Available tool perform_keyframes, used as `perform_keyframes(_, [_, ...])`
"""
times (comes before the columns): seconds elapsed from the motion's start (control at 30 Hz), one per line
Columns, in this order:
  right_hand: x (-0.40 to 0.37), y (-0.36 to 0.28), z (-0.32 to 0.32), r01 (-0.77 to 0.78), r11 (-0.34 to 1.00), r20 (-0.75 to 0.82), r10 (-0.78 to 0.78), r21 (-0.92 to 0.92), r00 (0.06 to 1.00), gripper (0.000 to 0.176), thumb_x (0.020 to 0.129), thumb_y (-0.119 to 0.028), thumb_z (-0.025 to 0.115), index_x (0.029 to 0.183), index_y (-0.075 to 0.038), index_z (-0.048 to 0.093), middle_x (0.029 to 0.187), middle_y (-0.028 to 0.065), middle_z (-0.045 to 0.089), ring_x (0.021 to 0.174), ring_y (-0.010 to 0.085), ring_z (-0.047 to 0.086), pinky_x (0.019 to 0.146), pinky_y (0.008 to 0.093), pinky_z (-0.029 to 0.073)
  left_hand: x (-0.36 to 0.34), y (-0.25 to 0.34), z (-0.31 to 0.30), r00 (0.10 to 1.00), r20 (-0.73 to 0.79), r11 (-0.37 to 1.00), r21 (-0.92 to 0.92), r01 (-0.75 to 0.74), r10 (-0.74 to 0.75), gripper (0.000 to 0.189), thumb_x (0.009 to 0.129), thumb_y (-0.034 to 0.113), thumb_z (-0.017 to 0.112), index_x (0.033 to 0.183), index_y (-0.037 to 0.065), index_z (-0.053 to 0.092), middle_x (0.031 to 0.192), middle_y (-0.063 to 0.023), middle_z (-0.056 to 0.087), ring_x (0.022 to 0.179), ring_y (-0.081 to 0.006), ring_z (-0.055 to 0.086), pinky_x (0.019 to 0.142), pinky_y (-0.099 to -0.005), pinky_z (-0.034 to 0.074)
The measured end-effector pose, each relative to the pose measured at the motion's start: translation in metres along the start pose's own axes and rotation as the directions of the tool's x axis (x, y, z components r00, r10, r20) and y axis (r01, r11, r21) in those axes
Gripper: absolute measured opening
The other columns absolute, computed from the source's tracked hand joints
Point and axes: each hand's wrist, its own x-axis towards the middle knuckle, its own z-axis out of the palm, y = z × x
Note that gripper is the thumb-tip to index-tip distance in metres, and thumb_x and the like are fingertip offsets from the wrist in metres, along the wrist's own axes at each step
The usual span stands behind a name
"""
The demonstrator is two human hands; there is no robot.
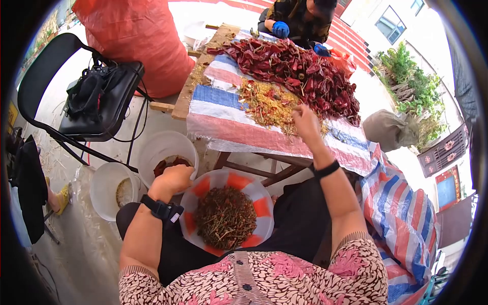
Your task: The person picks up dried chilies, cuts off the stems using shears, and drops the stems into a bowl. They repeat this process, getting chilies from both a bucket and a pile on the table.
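Note:
My left hand [175,179] is curled closed at the rim of a white bucket [152,147]; whatever it holds, if anything, is hidden. Dark red pieces of dried chili [170,163] lie inside that bucket. Over the table, my right hand [306,123] has its fingers drawn together at the edge of a heap of yellow chili seeds [264,104], and I cannot make out anything in them. Behind the seeds spreads a large pile of dried red chilies [300,68]. Between my legs sits a red-and-white basin [264,203] full of chili stems [226,216].
A striped plastic sheet [218,122] covers the wooden table [182,104]. Across it sits a person wearing blue gloves [280,29]. To the left are a second bucket [101,193], a black chair [96,127] with a bag, and a big red sack [137,46].

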Motion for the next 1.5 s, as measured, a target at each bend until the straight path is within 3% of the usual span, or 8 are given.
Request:
perform_keyframes(0.27, [0.181, 0.095, 0.052, -0.362, 0.921, -0.018, 0.368, 0.143, 0.929, 0.039, 0.085, -0.036, 0.058, 0.091, 0.002, 0.066, 0.104, 0.0248, 0.065, 0.102, 0.0398, 0.061, 0.084, 0.0416, 0.048, 0.010, 0.009, -0.006, 0.995, 0.074, 0.997, -0.037, -0.064, 0.067, 0.032, 0.080, 0.020, 0.062, 0.108, 0.003, 0.059, 0.102, -0.0202, 0.064, 0.098, -0.0378, 0.060, 0.083, -0.0461, 0.049])
perform_keyframes(0.3, [0.180, 0.090, 0.057, -0.298, 0.939, -0.166, 0.325, 0.169, 0.931, 0.026, 0.081, -0.021, 0.062, 0.073, 0.003, 0.065, 0.068, 0.0112, 0.066, 0.047, 0.0170, 0.052, 0.047, 0.0345, 0.039, 0.011, 0.008, -0.006, 0.994, 0.083, 0.997, -0.040, -0.073, 0.076, 0.032, 0.080, 0.020, 0.062, 0.107, 0.003, 0.059, 0.101, -0.0202, 0.064, 0.098, -0.0379, 0.060, 0.082, -0.0463, 0.049])
perform_keyframes(0.43, [0.173, 0.077, 0.057, -0.421, 0.574, 0.173, 0.436, 0.703, 0.883, 0.013, 0.083, -0.015, 0.064, 0.080, -0.002, 0.066, 0.087, 0.0092, 0.067, 0.051, 0.0120, 0.049, 0.044, 0.0305, 0.038, 0.012, 0.008, -0.007, 0.994, 0.055, 0.995, -0.022, -0.098, 0.099, 0.030, 0.080, 0.019, 0.063, 0.106, 0.003, 0.059, 0.100, -0.0204, 0.064, 0.097, -0.0383, 0.061, 0.081, -0.0467, 0.049])
perform_keyframes(0.7, [0.043, 0.002, 0.001, -0.285, 0.313, 0.244, 0.165, 0.906, 0.956, 0.008, 0.092, -0.013, 0.058, 0.094, -0.006, 0.058, 0.075, 0.0040, 0.061, 0.041, 0.0045, 0.037, 0.037, 0.0204, 0.026, 0.016, 0.028, -0.015, 0.974, -0.054, 0.957, -0.184, -0.226, 0.220, 0.036, 0.082, 0.015, 0.064, 0.116, 0.004, 0.060, 0.107, -0.0204, 0.064, 0.096, -0.0324, 0.063, 0.081, -0.0400, 0.050])
perform_keyframes(0.87, [-0.068, -0.042, -0.004, -0.244, 0.386, 0.295, -0.079, 0.890, 0.952, 0.016, 0.094, -0.016, 0.057, 0.103, -0.003, 0.056, 0.076, 0.0047, 0.061, 0.041, 0.0026, 0.038, 0.036, 0.0182, 0.025, 0.008, 0.059, -0.033, 0.928, -0.289, 0.488, -0.790, -0.371, 0.237, 0.057, 0.087, 0.016, 0.064, 0.138, 0.005, 0.040, 0.121, -0.0123, 0.058, 0.095, -0.0187, 0.059, 0.083, -0.0318, 0.048])
perform_keyframes(1.0, [-0.139, -0.067, 0.002, -0.268, 0.485, 0.404, -0.199, 0.833, 0.893, 0.021, 0.095, -0.018, 0.057, 0.109, -0.002, 0.056, 0.078, 0.0024, 0.061, 0.045, 0.0010, 0.038, 0.040, 0.0158, 0.028, 0.012, 0.071, -0.029, 0.787, -0.591, 0.340, -0.714, -0.612, 0.175, 0.076, 0.086, 0.022, 0.070, 0.145, 0.005, 0.025, 0.137, -0.0157, 0.043, 0.105, -0.0180, 0.056, 0.089, -0.0303, 0.047])
perform_keyframes(1.2, [-0.185, -0.082, 0.015, -0.246, 0.472, 0.385, -0.225, 0.847, 0.895, 0.019, 0.094, -0.013, 0.058, 0.109, -0.001, 0.056, 0.084, -0.0003, 0.059, 0.078, 0.0059, 0.054, 0.074, 0.0200, 0.043, -0.004, 0.074, -0.037, 0.898, -0.281, 0.092, -0.940, -0.329, 0.339, 0.059, 0.088, 0.021, 0.068, 0.137, 0.002, 0.040, 0.115, -0.0100, 0.060, 0.102, -0.0146, 0.058, 0.089, -0.0288, 0.047])
perform_keyframes(1.5, [-0.201, -0.094, 0.020, -0.299, 0.194, 0.328, -0.137, 0.934, 0.935, 0.013, 0.095, -0.013, 0.056, 0.103, -0.002, 0.056, 0.083, 0.0018, 0.060, 0.052, 0.0012, 0.041, 0.047, 0.0164, 0.032, -0.005, 0.066, -0.019, 0.900, -0.212, 0.058, -0.966, -0.252, 0.380, 0.026, 0.093, 0.020, 0.061, 0.110, 0.002, 0.055, 0.099, -0.0049, 0.062, 0.087, -0.0108, 0.058, 0.079, -0.0261, 0.047])
